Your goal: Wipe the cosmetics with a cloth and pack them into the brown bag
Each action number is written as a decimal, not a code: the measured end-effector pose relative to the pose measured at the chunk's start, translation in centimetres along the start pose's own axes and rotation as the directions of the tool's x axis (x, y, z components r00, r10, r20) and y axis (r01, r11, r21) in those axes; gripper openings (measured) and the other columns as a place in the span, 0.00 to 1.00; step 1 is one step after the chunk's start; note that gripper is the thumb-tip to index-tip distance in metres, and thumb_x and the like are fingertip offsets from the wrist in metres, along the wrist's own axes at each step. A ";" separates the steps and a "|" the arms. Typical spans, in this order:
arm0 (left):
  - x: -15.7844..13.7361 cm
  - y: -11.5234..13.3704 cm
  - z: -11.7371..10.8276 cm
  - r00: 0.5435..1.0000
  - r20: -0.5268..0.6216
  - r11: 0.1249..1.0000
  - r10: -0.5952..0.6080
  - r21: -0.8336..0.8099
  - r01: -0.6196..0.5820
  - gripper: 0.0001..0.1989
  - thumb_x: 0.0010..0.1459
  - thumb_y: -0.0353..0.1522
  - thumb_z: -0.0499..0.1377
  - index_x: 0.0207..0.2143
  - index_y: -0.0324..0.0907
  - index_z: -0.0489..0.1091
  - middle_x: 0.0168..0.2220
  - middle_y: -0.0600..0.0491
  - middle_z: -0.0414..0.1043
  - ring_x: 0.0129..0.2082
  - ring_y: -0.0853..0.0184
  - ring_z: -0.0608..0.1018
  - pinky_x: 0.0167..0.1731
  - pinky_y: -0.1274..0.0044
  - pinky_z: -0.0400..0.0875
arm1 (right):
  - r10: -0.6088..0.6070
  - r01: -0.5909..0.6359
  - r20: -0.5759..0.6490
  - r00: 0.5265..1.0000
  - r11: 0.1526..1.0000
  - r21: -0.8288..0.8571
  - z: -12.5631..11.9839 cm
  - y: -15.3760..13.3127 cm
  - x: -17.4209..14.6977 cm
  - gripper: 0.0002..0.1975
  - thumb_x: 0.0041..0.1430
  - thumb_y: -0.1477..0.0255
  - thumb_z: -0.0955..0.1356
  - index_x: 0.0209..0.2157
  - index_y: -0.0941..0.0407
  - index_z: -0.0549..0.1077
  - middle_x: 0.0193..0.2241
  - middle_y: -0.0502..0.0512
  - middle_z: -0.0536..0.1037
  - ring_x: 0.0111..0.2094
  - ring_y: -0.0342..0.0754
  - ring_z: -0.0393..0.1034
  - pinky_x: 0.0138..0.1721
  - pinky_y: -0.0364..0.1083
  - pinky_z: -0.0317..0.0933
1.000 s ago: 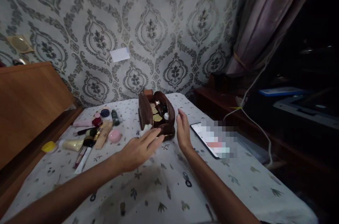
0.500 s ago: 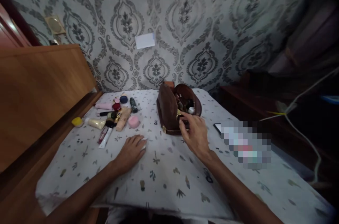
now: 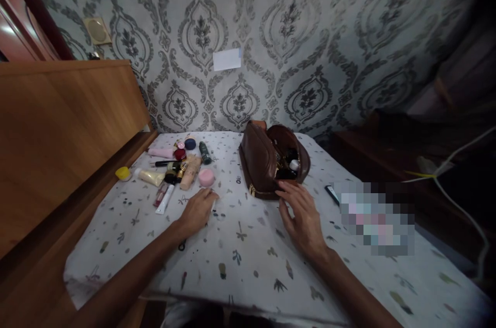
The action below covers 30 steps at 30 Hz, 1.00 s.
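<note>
Our right hand (image 3: 301, 217) has drawn back from mouth of bag (image 3: 258, 162) to its front, grip loosely spread, touching; bag near far edge of counter (image 3: 220, 160). Left hand (image 3: 198, 212) curled by pink jar (image 3: 206, 177), hold unclear.

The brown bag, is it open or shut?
Open: the brown bag gapes at the top, beyond the right hand, and a white item shows inside.

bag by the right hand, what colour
Dark brown; the bag shows best in the head view.
</note>
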<state>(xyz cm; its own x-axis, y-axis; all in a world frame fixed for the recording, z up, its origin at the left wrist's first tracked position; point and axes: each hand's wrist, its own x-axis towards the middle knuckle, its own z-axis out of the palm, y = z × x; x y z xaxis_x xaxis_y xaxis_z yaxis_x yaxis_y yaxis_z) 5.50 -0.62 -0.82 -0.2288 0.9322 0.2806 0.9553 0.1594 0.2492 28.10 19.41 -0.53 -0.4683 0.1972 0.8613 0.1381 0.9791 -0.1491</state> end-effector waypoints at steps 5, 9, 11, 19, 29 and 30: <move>0.7 0.0 0.3 1.000 0.007 0.999 -0.007 0.038 0.006 0.15 0.64 0.24 0.46 0.45 0.41 0.70 0.42 0.46 0.71 0.44 0.60 0.74 0.43 0.71 0.72 | 0.003 -0.003 0.003 1.000 1.000 -0.001 0.0 0.2 -0.1 0.12 0.62 0.77 0.64 0.47 0.54 0.72 0.49 0.62 0.78 0.51 0.57 0.73 0.56 0.64 0.63; 1.0 0.1 0.3 1.000 0.001 0.999 -0.022 0.039 0.022 0.13 0.65 0.26 0.47 0.44 0.41 0.70 0.41 0.47 0.71 0.44 0.61 0.74 0.43 0.71 0.71 | 0.054 -0.054 0.006 0.999 0.999 0.009 -0.3 -0.1 0.9 0.11 0.62 0.74 0.65 0.46 0.53 0.73 0.46 0.60 0.80 0.49 0.57 0.74 0.55 0.64 0.64; 1.0 0.1 0.3 1.000 0.009 0.999 -0.024 0.047 0.023 0.13 0.65 0.26 0.47 0.44 0.42 0.70 0.42 0.47 0.71 0.44 0.61 0.74 0.43 0.72 0.71 | 0.058 -0.058 0.006 0.998 0.998 -0.004 -0.3 -0.4 1.5 0.11 0.62 0.74 0.65 0.45 0.52 0.74 0.44 0.59 0.80 0.48 0.57 0.75 0.55 0.63 0.63; 0.9 -0.3 0.5 1.000 0.026 0.999 -0.014 0.052 0.012 0.12 0.65 0.27 0.48 0.45 0.42 0.70 0.42 0.48 0.71 0.44 0.61 0.73 0.44 0.72 0.71 | -0.021 0.019 0.013 1.000 0.983 0.181 2.6 -4.5 3.9 0.13 0.61 0.79 0.65 0.44 0.52 0.74 0.43 0.58 0.80 0.47 0.55 0.74 0.50 0.58 0.67; 0.7 -1.0 0.4 0.998 -0.014 0.997 -0.069 -0.038 0.068 0.11 0.64 0.27 0.50 0.45 0.40 0.69 0.41 0.47 0.71 0.43 0.61 0.74 0.43 0.71 0.72 | 0.264 -0.537 0.506 0.821 0.661 0.524 10.7 -9.2 4.0 0.11 0.61 0.70 0.63 0.43 0.53 0.75 0.41 0.57 0.80 0.42 0.54 0.76 0.43 0.53 0.71; 0.7 -1.0 0.2 0.996 -0.028 0.995 -0.090 -0.039 0.089 0.10 0.63 0.27 0.50 0.44 0.40 0.69 0.41 0.48 0.71 0.43 0.62 0.74 0.43 0.72 0.71 | 0.304 -0.595 0.538 0.786 0.610 0.523 11.2 -9.4 3.8 0.12 0.62 0.68 0.63 0.44 0.54 0.75 0.42 0.58 0.80 0.42 0.54 0.76 0.42 0.53 0.71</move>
<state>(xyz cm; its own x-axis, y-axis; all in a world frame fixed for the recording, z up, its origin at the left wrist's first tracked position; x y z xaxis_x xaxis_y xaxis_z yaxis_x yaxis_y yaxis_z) 4.43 -0.08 -1.10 -0.3191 0.9044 0.2832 0.9231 0.2290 0.3088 15.30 11.46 -1.31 -0.7958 0.4794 0.3700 -0.0940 0.5059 -0.8575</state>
